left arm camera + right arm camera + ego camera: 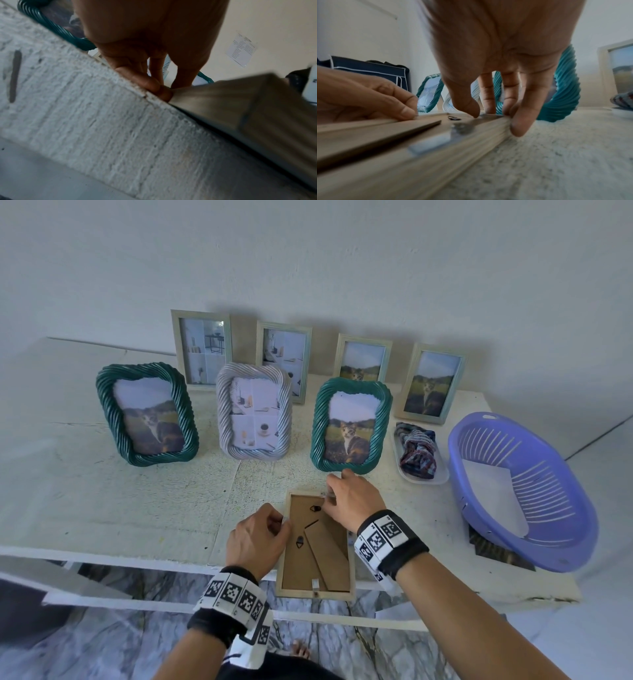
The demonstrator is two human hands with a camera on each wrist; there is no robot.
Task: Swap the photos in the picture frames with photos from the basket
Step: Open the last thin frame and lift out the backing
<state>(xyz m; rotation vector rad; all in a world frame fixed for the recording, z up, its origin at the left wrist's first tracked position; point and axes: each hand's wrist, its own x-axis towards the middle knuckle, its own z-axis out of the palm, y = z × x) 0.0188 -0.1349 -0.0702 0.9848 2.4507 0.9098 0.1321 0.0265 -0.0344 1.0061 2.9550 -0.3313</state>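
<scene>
Frame (317,546) lies face down at the table's (102,508) near edge, brown backing board up, both hands on it. The right hand (352,501) curls over the far corner — thumb on the back near a small metal tab (460,128), fingers (520,121) wrapped down the outer rim. The left hand (257,539) pinches the opposite rim, fingertips (163,90) against its edge. The step looks like freeing the tabs that hold the backing. Next the board must lift out for the photo — gently, as the frame overhangs the edge. Beyond the right hand stand the other frames (349,426); to its right, the purple basket (479,525).
</scene>
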